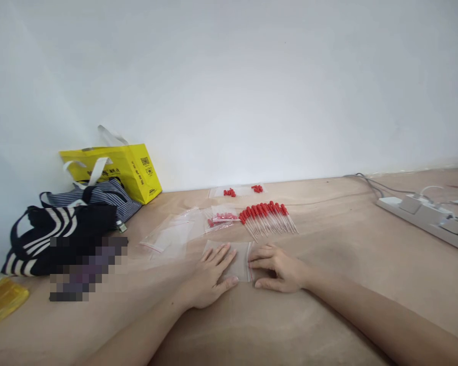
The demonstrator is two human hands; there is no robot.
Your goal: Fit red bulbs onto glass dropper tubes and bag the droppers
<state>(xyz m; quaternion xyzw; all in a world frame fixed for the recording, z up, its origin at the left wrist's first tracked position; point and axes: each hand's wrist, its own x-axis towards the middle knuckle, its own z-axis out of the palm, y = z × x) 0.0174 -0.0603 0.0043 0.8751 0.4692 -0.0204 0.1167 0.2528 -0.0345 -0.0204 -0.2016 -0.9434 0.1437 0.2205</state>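
Note:
A clear zip bag (239, 264) with a red line by its right edge lies flat on the table. My left hand (211, 277) rests on its left part, fingers spread. At the bag's right edge lies my right hand (277, 269), its fingers bent and a little apart, the tips touching the red-lined edge. Just behind the hands, a row of red-topped clear droppers (269, 218) lies side by side. To the left of the row are bags with red pieces (223, 217), and further left several flat clear bags (173, 236) overlap.
Against the wall lies another bag with red pieces (232, 192). A yellow bag (143, 173), a striped bag (124, 198) and a black bag (87, 223) stand at the left, near a bottle of yellow liquid (3, 300). A white power strip (431, 218) with cables lies at the right.

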